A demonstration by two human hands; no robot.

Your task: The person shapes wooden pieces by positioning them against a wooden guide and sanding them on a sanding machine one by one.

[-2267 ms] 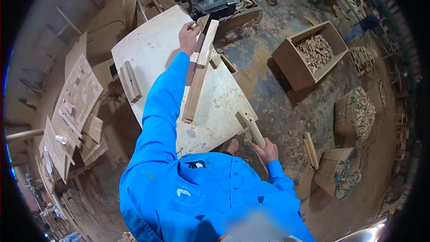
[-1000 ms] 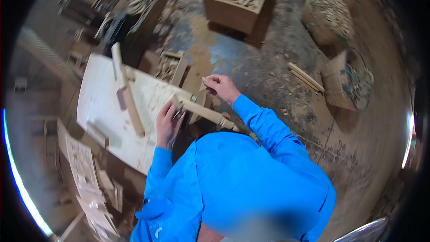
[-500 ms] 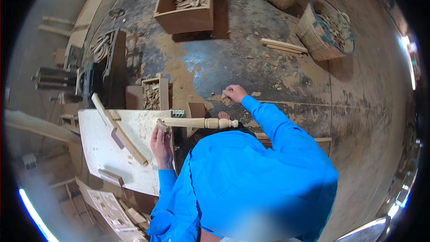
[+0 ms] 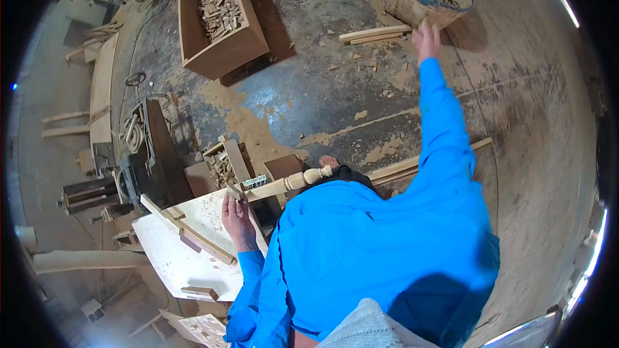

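Observation:
My left hand (image 4: pixel 238 227) is closed at the square end of a turned wooden leg (image 4: pixel 287 185), its fingertips on a small wooden block (image 4: pixel 235 192) there. The leg lies from that end across to the front of my body, its carved, rounded part toward me. My right hand (image 4: pixel 427 41) is stretched far out to the front right, just short of a woven basket (image 4: pixel 393 0) of wood offcuts as seen from above. Its fingers reach forward, and no piece shows in them.
A white-topped table (image 4: pixel 155 238) with wooden strips is at my left, beside dark machinery (image 4: pixel 164 154). A large wooden box (image 4: pixel 225 58) of offcuts stands ahead, a smaller box (image 4: pixel 237 160) nearer. Wooden bars (image 4: pixel 374 34) and sawdust (image 4: pixel 251 132) lie on the floor.
My right hand has swung forward and right toward the basket; the small wood piece it pinched no longer shows. My left hand stays at the leg's end. The view has turned.

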